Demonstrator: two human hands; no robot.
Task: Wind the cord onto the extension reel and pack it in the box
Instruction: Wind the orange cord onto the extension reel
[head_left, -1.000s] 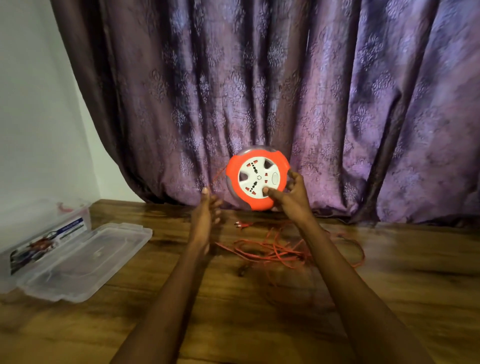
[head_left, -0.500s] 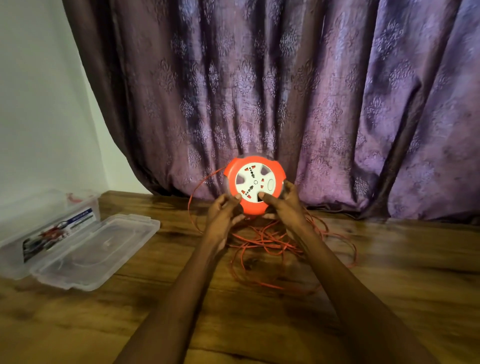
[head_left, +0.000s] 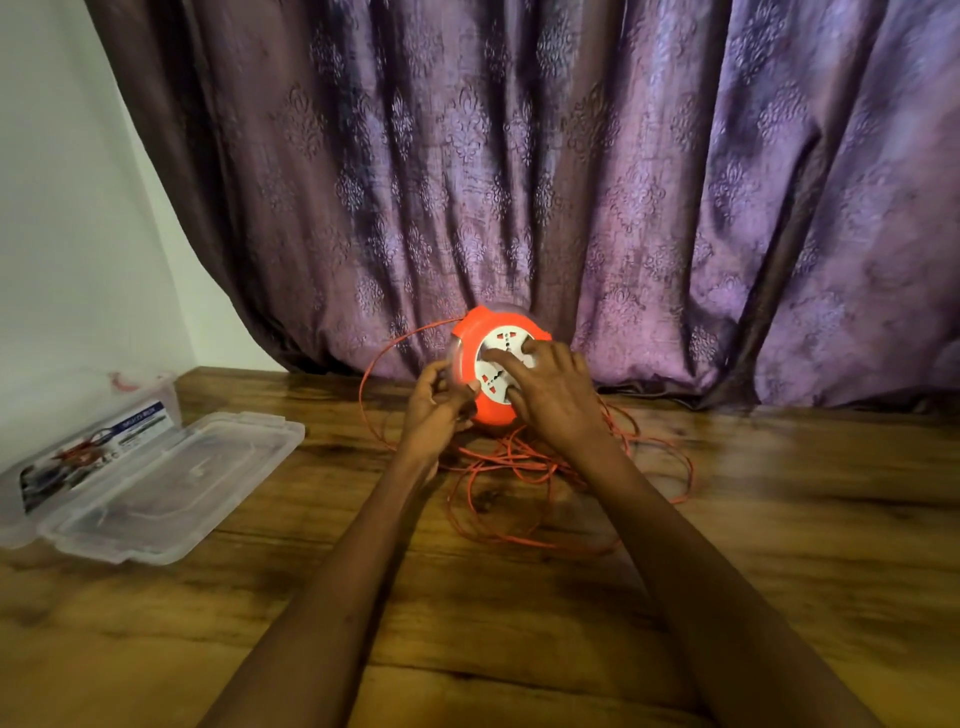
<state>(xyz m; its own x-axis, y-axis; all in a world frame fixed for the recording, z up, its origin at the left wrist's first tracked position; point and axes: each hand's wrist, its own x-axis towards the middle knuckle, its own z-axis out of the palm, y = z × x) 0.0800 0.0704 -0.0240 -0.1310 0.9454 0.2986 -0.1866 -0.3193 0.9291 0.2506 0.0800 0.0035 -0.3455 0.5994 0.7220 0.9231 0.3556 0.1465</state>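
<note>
The left hand grips the reel's edge to steady it; the right hand lies spread over its face, likely turning it. Loose cord lies beneath both.

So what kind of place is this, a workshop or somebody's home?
Most likely a room in a home: a long purple patterned curtain hangs against a plain white wall, behind a wood-grain surface.

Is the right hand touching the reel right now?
Touching. The head view shows the right hand spread over the reel's white socket face, fingers lying on it.
</note>
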